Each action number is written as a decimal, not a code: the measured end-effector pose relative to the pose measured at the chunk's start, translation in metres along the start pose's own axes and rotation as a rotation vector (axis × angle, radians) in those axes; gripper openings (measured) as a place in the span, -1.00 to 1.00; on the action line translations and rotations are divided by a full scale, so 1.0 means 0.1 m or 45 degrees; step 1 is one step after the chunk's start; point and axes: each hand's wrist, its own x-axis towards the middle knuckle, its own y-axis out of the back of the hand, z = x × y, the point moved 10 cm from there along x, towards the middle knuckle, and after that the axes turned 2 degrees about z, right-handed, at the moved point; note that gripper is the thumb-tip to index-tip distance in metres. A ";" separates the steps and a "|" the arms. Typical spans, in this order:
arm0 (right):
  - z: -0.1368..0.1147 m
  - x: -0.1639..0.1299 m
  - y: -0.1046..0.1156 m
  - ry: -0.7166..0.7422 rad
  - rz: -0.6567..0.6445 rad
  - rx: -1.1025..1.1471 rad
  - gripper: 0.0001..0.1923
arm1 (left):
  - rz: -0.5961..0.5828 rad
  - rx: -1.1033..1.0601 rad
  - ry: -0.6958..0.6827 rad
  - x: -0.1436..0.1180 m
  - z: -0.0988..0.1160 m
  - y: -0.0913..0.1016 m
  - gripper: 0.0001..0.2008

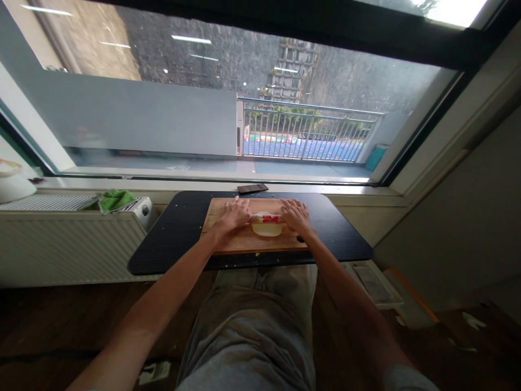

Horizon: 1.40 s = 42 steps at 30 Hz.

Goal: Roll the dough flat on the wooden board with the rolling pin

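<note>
A pale, flat round of dough (267, 230) lies on a wooden cutting board (228, 245). Across its far part rests a rolling pin (265, 219) with a red and white printed wrap around its middle. My left hand (236, 213) is over the pin's left end, palm down, with the fingers bent forward over it. At the other end my right hand (296, 215) bears down in the same way. Both palms cover the pin's ends, so its full length is hidden.
The board lies on a black folding-style tabletop (163, 239) with crumbs on it. Behind it, a small dark flat slab (253, 188) sits by the window sill (325, 190). A white radiator (73, 239) with a green cloth (116, 201) stands left.
</note>
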 end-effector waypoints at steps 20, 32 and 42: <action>-0.26 -0.79 0.64 0.499 0.117 0.143 -0.64 | -0.099 -0.377 -0.061 -0.18 -0.26 0.04 -0.58; 0.36 -0.92 0.91 0.068 0.286 0.204 -0.62 | 0.024 -0.552 -0.126 0.19 0.25 0.00 -0.69; 0.22 -0.88 0.73 -0.080 0.265 0.519 -0.50 | -0.252 -0.727 -0.154 0.32 0.21 -0.12 -0.55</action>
